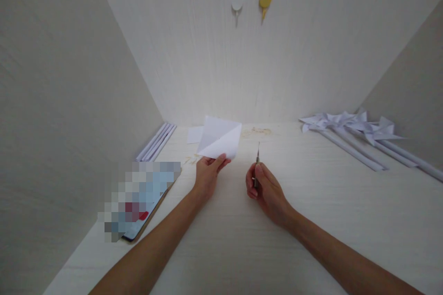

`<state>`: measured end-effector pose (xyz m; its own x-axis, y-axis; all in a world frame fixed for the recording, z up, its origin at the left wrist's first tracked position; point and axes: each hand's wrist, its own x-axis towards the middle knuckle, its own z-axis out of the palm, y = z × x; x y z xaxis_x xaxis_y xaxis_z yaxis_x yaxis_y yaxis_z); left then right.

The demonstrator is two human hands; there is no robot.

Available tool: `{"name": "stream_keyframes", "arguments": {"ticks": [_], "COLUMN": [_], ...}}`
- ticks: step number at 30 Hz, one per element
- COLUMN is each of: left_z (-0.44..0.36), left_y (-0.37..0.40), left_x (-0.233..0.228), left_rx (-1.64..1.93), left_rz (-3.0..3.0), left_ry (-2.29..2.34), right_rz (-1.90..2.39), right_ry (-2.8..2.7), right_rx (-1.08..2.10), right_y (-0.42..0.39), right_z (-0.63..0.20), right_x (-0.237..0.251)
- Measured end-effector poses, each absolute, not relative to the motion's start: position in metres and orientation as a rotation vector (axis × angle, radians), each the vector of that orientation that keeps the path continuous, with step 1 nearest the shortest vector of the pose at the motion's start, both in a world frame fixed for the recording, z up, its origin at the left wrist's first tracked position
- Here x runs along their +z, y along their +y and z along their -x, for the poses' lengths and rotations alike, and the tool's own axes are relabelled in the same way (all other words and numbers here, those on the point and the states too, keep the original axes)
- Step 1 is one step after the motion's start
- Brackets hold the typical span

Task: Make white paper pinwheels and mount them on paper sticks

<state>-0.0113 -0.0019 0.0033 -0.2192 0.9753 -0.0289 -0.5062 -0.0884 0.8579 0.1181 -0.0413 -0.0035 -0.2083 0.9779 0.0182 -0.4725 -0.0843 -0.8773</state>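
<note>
While the table (242, 239) lies bare near the arms, a paper and a tool are held.
The white paper square (220, 138) is pinched at its near edge by the left hand (207, 175). A thin metal tool (257, 159) is gripped upright in the closed right hand (265, 189). Paper pinwheels (349, 124) are seen by the right wall.

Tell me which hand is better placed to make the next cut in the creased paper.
The right hand, probably. It already grips the small blade, tip up, just right of the paper square. The left hand pinches the square's lower edge and holds it off the desk, so it steadies the sheet.
</note>
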Motion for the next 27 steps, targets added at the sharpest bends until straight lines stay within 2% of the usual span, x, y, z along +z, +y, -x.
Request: {"name": "stream_keyframes", "arguments": {"ticks": [16,27], "left_z": [0.009,0.014], "left_y": [-0.021,-0.02], "left_x": [0.034,0.043], "left_rx": [1.414,1.283], "left_rz": [-0.765,-0.737], "left_ry": [0.924,0.881], "right_rz": [0.649,0.704], "right_ry": [-1.068,-1.114], "right_rx": [1.865,1.814], "right_y": [-0.054,-0.056], "right_z": [-0.112,-0.116], "right_x": [-0.005,-0.004]}}
